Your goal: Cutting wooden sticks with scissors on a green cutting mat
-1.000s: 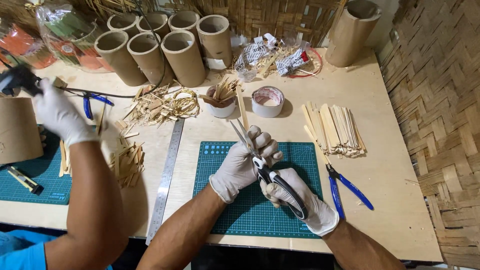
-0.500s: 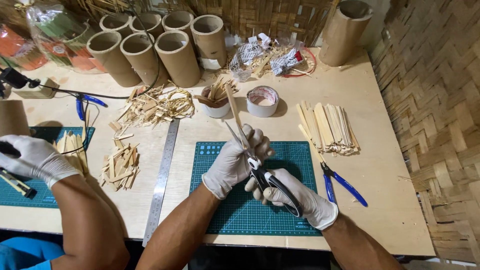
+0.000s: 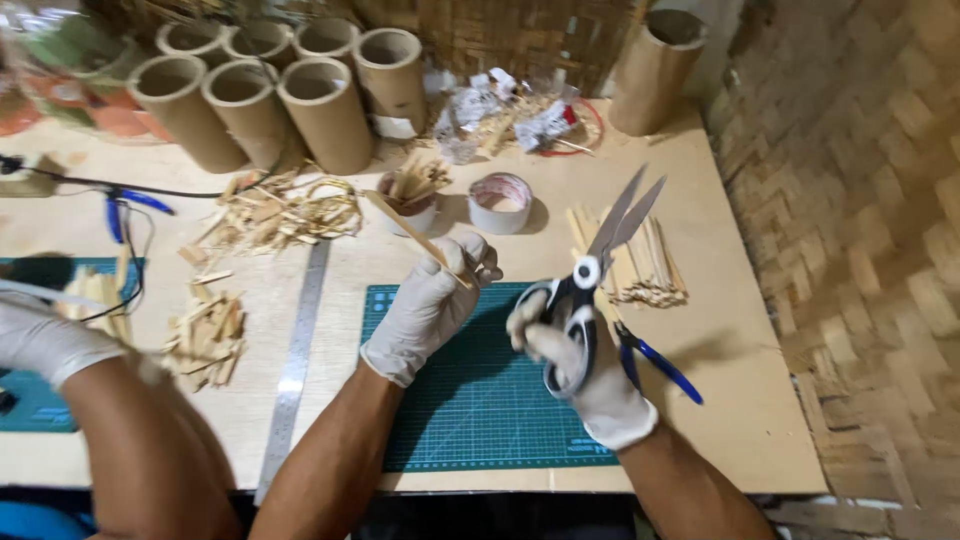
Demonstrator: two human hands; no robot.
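Note:
My left hand (image 3: pixel 430 300), in a white glove, holds a thin bamboo strip (image 3: pixel 405 228) that slants up and to the left over the table. My right hand (image 3: pixel 575 360), also gloved, grips black-handled scissors (image 3: pixel 600 265) with the blades pointing up and to the right, slightly apart. Both hands hover above a green cutting mat (image 3: pixel 480 400). The scissors are off the strip, a short way to its right.
Another person's gloved hand (image 3: pixel 45 340) and arm are at the left. A steel ruler (image 3: pixel 295 365), blue-handled pliers (image 3: pixel 655 360), a stack of bamboo slats (image 3: pixel 640 265), a tape roll (image 3: pixel 500 202), a cup of sticks (image 3: pixel 412 195), scrap piles (image 3: pixel 270 210) and cardboard tubes (image 3: pixel 325 110) lie about.
My right hand has pulled the scissors away from the strip to the right and raised them. My left hand tilted the strip leftwards. The other person's arm has drawn back to the left.

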